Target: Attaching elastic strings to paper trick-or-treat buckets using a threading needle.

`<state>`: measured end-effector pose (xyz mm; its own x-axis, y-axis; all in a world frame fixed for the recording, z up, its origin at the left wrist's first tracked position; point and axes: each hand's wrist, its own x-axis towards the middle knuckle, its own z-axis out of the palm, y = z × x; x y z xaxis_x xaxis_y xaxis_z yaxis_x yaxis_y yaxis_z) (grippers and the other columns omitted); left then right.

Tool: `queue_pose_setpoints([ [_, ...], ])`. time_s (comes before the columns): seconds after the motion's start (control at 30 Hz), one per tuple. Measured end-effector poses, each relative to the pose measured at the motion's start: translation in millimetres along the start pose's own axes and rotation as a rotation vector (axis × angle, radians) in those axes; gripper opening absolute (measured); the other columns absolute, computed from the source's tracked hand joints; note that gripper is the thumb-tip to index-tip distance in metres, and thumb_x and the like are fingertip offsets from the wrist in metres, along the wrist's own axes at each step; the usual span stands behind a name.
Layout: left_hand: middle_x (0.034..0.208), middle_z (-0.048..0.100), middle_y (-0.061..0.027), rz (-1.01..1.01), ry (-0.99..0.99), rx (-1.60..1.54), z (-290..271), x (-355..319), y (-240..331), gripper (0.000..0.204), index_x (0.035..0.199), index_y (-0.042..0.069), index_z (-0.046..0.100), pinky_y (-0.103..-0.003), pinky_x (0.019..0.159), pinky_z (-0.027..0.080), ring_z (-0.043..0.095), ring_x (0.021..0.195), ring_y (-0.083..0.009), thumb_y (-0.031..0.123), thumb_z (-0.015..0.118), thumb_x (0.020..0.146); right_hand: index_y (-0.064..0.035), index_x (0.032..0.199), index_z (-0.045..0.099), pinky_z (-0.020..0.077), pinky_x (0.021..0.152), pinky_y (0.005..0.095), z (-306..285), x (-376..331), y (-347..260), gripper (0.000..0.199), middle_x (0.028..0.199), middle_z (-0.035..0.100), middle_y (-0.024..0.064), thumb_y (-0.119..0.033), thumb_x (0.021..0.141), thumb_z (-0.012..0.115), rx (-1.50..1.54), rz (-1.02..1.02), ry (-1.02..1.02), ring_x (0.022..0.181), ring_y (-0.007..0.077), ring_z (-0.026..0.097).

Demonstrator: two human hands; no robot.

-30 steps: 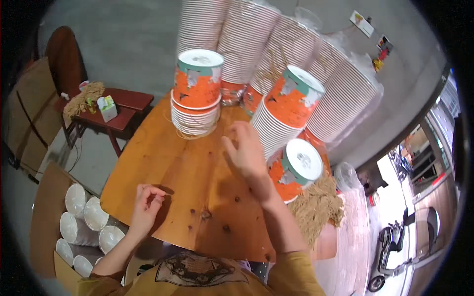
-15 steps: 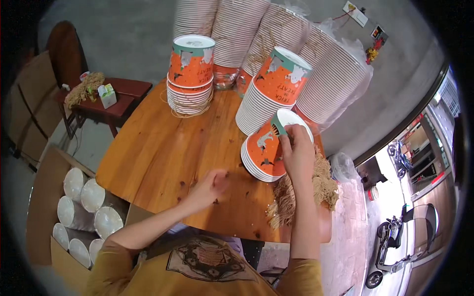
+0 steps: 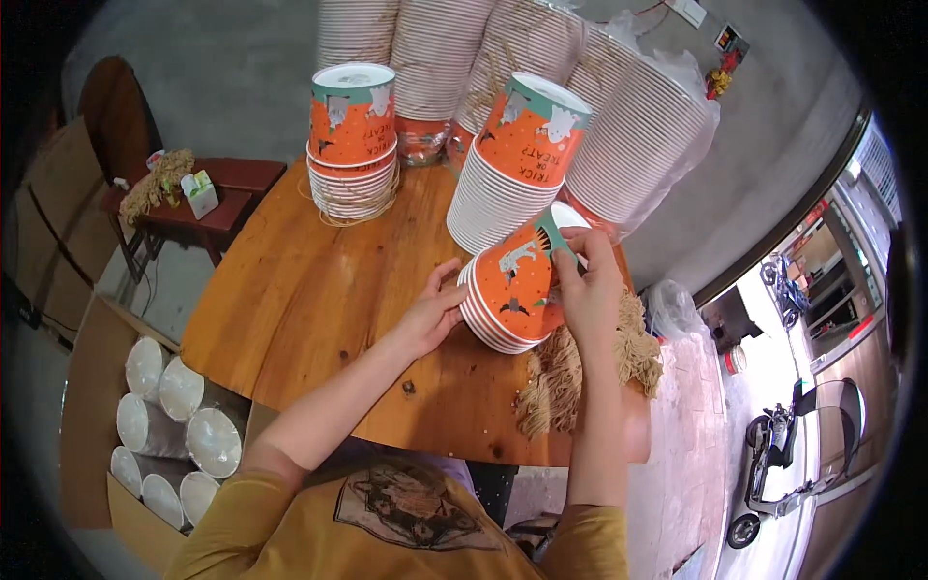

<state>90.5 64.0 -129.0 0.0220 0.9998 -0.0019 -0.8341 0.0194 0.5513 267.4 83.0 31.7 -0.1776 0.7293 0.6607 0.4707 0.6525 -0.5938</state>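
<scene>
"One orange stack (image 3: 517, 285) — held how?"

"Clamped near its top by the right hand (image 3: 592, 290), in a closed pinch. Touched at the lower rims (image 3: 485, 327) by the left hand (image 3: 432, 316); cannot tell whether gripped there too."

"And where?"

"Over the right part of the table (image 3: 290, 300), tilted, upside down — just beside the twine (image 3: 633, 353), in front of a taller stack (image 3: 498, 198). Cannot tell whether touching the table."

The right hand (image 3: 592, 295) partly hides the tilted orange cups (image 3: 507, 280).
</scene>
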Motion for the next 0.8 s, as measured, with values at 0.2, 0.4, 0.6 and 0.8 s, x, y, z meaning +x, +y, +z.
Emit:
queue_pose_setpoints([
  [0.2,0.115,0.058,-0.0077,0.052,0.066,0.240,-3,4,2,0.056,0.139,0.009,0.035,-0.028,0.087,0.048,0.060,0.098,-0.0160,0.015,0.064,0.092,0.0010,0.093,0.058,0.0479,0.075,0.0307,-16,14,-10,0.010,0.097,0.064,0.0105,-0.002,0.085,0.061,0.000,-0.104,0.050,0.085,0.0203,0.060],
  [0.4,0.122,0.043,-0.0102,0.487,0.366,0.971,-8,-2,9,0.036,0.124,0.006,0.053,-0.032,0.092,0.044,0.050,0.108,-0.0198,0.013,0.062,0.090,0.0008,0.094,0.057,0.0480,0.081,0.0274,-64,30,-58,0.007,0.112,0.061,0.0117,-0.004,0.091,0.061,0.090,-0.246,0.365,0.095,0.0154,0.058],
  [0.6,0.126,0.043,-0.0056,0.743,-0.206,0.651,111,-86,46,0.034,0.129,0.006,0.047,-0.029,0.098,0.039,0.048,0.110,-0.0153,0.003,0.050,0.096,-0.0014,0.102,0.049,0.0458,0.089,0.0280,-46,-15,-82,0.016,0.124,0.055,0.0166,-0.006,0.093,0.062,0.557,-0.144,0.387,0.101,0.0151,0.055],
  [0.8,0.104,0.055,0.0011,0.787,0.170,0.967,90,-133,103,0.020,0.117,0.004,0.053,-0.022,0.082,0.038,0.048,0.091,-0.0064,0.015,0.045,0.102,0.0000,0.100,0.061,0.0463,0.088,0.0307,-51,-43,-2,0.011,0.109,0.063,0.0095,-0.009,0.094,0.058,0.440,0.126,-0.103,0.099,0.0163,0.059],
])
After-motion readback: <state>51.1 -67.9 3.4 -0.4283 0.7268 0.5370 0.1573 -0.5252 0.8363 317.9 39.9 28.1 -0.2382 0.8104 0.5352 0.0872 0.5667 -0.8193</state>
